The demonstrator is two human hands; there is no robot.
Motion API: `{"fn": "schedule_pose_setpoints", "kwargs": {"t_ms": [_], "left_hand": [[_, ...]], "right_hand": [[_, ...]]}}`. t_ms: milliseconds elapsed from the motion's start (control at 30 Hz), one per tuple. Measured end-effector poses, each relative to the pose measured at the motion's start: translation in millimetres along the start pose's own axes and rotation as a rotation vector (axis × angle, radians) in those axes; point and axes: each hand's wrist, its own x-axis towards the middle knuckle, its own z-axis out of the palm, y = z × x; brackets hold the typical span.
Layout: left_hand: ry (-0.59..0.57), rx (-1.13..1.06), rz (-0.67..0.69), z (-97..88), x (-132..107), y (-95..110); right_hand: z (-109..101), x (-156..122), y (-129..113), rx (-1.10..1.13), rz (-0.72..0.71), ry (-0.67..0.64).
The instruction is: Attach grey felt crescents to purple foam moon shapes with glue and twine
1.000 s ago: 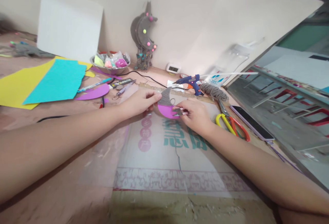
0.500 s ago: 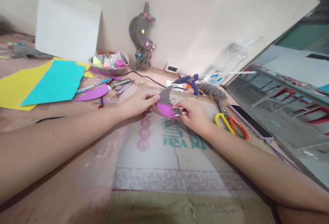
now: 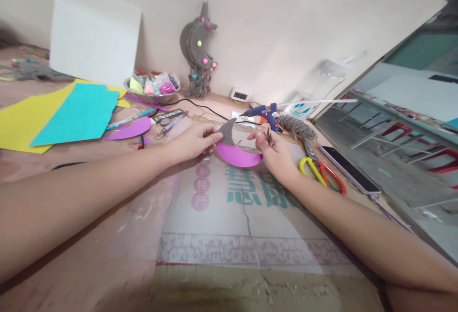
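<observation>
My left hand (image 3: 195, 141) pinches the left end of a crescent (image 3: 239, 155) of purple craft foam or card. Grey yarn (image 3: 226, 133) is wound closely round that end, and a short loose tail of it stands off the inner curve. My right hand (image 3: 274, 152) is at the crescent's bare right tip; whether it grips the tip is hard to make out. Between the right fingers is a small dark pointed tool (image 3: 269, 137), mostly hidden by the hand. Both hands are above a printed plastic sheet (image 3: 214, 221) on the table.
Behind the hands lie a blue glue gun (image 3: 263, 110) and a grey yarn bundle (image 3: 296, 127). Scissors (image 3: 322, 171) and a phone (image 3: 348, 169) are on the right. Coloured sheets (image 3: 77, 114) and a purple offcut (image 3: 130, 130) lie left. A yarn-covered moon ornament (image 3: 196, 42) stands against the wall.
My right hand has moved right and up with the small tool, away from the yarn. More of the crescent's purple right part shows. My left hand keeps its pinch.
</observation>
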Motion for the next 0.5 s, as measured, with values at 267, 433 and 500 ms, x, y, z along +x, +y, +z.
{"fn": "schedule_pose_setpoints", "kwargs": {"t_ms": [267, 433, 500], "left_hand": [[0.124, 0.018, 0.118, -5.6, 1, 1], [0.094, 0.043, 0.146, -3.9, 1, 2], [0.065, 0.037, 0.163, -2.4, 0, 2]], "right_hand": [[-2, 1, 2, 0.119, -0.004, -0.02], [-2, -12, -14, -0.026, -0.153, -0.142], [-2, -14, -18, -0.062, -0.255, -0.175]]}}
